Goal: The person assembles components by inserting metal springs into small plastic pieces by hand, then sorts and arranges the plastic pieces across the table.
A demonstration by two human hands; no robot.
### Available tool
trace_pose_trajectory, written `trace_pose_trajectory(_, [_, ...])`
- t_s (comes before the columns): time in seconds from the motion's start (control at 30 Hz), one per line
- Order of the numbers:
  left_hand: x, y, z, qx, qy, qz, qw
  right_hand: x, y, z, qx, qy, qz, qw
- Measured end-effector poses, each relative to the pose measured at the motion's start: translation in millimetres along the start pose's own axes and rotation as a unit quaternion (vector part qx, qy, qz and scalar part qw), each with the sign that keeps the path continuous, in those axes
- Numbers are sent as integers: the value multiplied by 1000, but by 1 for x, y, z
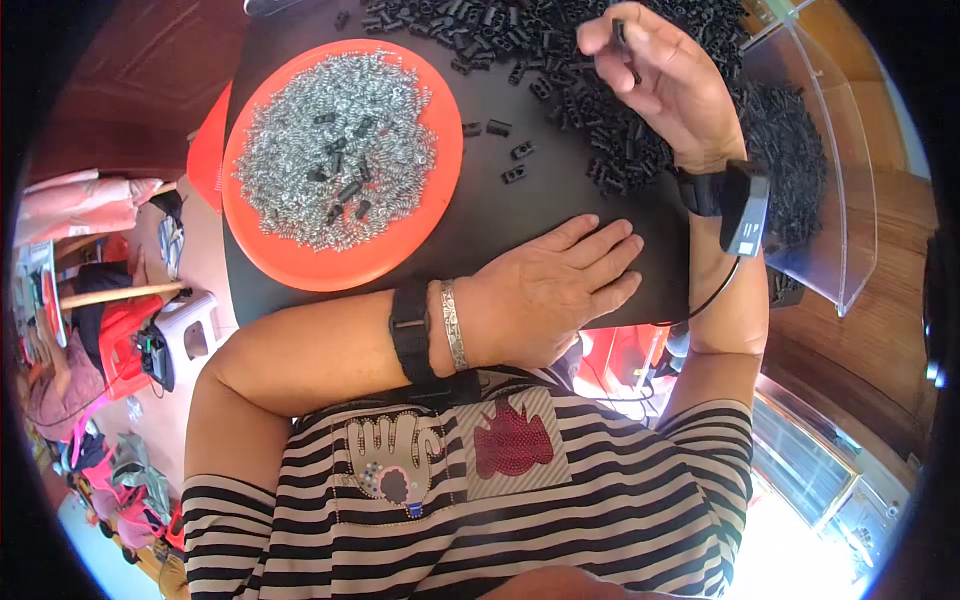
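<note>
My left hand (560,280) lies flat on the dark table (490,235), its fingers stretched out and holding nothing. Raised over a heap of small black plastic pieces (590,110), my right hand (675,85) pinches one black plastic piece (619,35) between thumb and fingers; its exact kind is unclear. To the left stands a round red tray (340,275), full of small metal springs (290,150). Several black pieces (348,190) rest on top of the springs. A few loose black pieces (514,174) lie between the tray and the heap.
A clear plastic panel (850,200) rises along the right side, with more black pieces (790,150) by it. From a black device (742,205) on my right wrist, a cable runs down. On the floor at left are a white stool (187,328) and a red one (125,345).
</note>
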State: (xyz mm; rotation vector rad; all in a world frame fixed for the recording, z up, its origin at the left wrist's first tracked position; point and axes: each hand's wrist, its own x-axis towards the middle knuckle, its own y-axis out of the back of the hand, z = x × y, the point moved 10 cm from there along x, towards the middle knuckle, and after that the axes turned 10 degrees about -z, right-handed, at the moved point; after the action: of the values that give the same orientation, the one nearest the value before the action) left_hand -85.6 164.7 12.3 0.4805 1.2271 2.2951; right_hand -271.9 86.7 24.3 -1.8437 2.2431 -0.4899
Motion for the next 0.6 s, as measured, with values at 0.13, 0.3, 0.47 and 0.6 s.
trace_pose_trajectory(0.13, [0,-1,-1,4,-2,3,1000,-5,5,-2,-56,-30,-8,998])
trace_pose_trajectory(0.3, [0,-2,-1,11,-2,5,1000,-24,-39,-18,-499,-144,-67,852])
trace_pose_trajectory(0.47, [0,0,1,12,-5,-4,1000,-26,-72,-25,-631,-111,-87,763])
trace_pose_trajectory(0.6, [-1,-1,0,17,-5,-7,1000,-24,-67,-11,-720,-121,-94,677])
